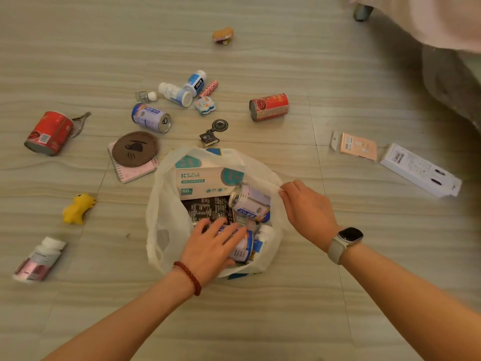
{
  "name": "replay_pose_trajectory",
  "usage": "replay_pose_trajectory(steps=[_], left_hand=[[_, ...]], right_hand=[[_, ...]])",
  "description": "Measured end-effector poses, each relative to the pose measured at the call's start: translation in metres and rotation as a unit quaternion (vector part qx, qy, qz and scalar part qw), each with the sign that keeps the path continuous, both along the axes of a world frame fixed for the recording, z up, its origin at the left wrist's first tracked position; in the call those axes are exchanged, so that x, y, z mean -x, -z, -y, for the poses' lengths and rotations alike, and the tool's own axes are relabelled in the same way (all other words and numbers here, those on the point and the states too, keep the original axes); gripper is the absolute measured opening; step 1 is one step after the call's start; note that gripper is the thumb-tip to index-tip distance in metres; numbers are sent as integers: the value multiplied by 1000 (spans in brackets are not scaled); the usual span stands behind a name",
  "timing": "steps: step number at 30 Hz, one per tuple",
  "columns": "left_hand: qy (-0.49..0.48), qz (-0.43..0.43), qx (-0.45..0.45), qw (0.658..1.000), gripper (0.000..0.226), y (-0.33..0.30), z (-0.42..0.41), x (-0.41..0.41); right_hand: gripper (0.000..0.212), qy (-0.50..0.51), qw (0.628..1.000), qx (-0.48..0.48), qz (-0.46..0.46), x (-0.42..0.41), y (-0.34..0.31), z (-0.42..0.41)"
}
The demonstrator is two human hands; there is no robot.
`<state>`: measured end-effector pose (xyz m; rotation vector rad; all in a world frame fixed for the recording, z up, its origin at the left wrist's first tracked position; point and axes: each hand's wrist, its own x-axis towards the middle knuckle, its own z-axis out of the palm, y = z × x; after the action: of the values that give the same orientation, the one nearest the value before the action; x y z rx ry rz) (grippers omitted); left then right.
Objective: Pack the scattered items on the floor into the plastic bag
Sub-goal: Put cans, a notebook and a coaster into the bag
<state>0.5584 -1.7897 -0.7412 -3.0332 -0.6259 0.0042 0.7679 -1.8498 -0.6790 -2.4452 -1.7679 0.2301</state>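
2 cans (251, 204) and a box (203, 182) fill the plastic bag (162, 209); right fingers (285, 190) pinch its rim, left fingers (229, 230) hold 1 can.

Floor (260, 321): pale striped tile
On it: plastic bag (166, 217), red cans (49, 132) (269, 107) — blue can (151, 118), notebook (130, 170), yellow toy (76, 208), white box (420, 170)
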Motion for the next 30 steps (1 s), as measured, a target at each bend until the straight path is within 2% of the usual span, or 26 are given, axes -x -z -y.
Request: replay_pose_trajectory(steps=[5, 8, 11, 13, 16, 21, 24, 26, 28, 30], left_hand=[[-68, -56, -4, 996, 86, -1, 4, -3], [-100, -72, 14, 992, 76, -12, 6, -6], [-89, -100, 24, 991, 63, -14, 13, -3], [-84, -96, 13, 992, 57, -13, 23, 6], [-57, -62, 29, 996, 53, -18, 31, 20], [-49, 90, -12, 995, 34, -65, -10, 37], [-125, 148, -22, 981, 28, -93, -57, 69], [-219, 165, -16, 961, 32, -102, -87, 102], [-344, 180, 20, 921, 38, -98, -109, 142], [-462, 175, 80, 866, 44, -78, -123, 185]], right_hand=[[26, -69, 997, 20, 19, 16, 8, 4], [33, -83, 995, -8, 55, 30, 15, 11], [45, -71, 993, -65, 63, 36, 13, 10], [46, -87, 990, -91, 61, 41, 10, 6], [39, -117, 986, -117, 26, 55, 5, -3], [38, -169, 972, -154, -46, 76, -6, -28], [39, -226, 961, -155, -40, 90, -21, -49], [38, -287, 946, -149, -13, 103, -30, -65], [42, -332, 933, -140, 11, 120, -33, -86], [53, -341, 933, -114, 23, 145, -33, -109]])
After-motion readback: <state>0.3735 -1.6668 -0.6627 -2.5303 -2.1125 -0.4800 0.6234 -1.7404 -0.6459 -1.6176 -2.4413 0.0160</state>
